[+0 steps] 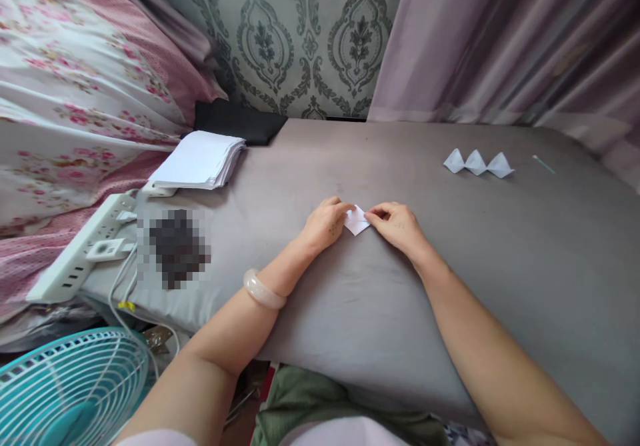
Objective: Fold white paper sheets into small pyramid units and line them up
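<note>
A small folded piece of white paper [356,222] lies at the middle of the grey-covered surface, one corner pointing toward me. My left hand [327,222] has its fingers on the paper's left edge. On the opposite side, my right hand [395,223] pinches the right corner between thumb and fingers. A pale bangle sits on my left wrist. Farther back on the right, three folded white paper shapes [477,163] stand side by side in a row.
A thin cotton swab [544,165] lies right of the folded shapes. At the left are a stack of white paper [200,159], a black item [240,121], a power strip [83,249] with cables, and a blurred-out dark patch. A teal fan [75,386] stands at lower left.
</note>
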Tool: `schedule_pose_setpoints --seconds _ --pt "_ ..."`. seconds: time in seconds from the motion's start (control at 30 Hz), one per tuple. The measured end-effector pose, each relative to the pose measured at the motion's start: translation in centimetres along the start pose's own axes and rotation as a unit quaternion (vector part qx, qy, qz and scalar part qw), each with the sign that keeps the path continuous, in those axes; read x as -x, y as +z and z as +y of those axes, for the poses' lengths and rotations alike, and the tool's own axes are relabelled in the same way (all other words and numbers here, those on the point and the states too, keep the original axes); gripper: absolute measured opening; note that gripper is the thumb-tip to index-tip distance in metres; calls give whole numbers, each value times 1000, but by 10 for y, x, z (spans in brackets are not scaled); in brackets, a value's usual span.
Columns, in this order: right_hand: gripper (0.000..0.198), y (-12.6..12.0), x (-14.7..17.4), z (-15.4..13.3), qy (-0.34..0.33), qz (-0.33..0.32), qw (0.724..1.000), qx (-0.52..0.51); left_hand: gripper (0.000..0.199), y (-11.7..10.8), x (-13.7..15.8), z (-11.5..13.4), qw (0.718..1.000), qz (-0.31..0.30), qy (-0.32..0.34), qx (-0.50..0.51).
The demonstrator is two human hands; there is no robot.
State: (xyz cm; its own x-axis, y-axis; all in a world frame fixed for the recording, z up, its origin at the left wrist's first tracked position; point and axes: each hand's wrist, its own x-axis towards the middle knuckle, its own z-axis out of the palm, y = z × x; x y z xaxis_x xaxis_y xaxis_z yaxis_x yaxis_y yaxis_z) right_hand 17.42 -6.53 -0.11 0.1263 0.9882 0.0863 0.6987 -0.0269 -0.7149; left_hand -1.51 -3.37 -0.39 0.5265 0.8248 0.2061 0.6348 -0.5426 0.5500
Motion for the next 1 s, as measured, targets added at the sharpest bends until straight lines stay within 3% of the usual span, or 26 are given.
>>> schedule_pose_setpoints --seconds 0.13,0.2,0.37,0.53,0.73,1.0 --pt "15 3 1 1 -38 -6 999 18 29 -6 -1 2 994 3 -69 79" --pt "14 3 2 2 -38 -4 999 -5 25 -10 0 4 992 -2 -74 98" --pt "8 -3 8 -1 -71 -38 996 26 13 -13 3 4 999 -4 -18 43" --pt "16 -10 15 -8 -123 -74 983 116 24 -13 8 3 997 -39 62 -30" --pt "19 -14 24 -18 -115 -82 973 181 25 -18 12 10 992 -66 58 -89" --pt "26 -16 23 -21 -65 -90 983 144 22 -14 8 4 999 -30 -14 28"
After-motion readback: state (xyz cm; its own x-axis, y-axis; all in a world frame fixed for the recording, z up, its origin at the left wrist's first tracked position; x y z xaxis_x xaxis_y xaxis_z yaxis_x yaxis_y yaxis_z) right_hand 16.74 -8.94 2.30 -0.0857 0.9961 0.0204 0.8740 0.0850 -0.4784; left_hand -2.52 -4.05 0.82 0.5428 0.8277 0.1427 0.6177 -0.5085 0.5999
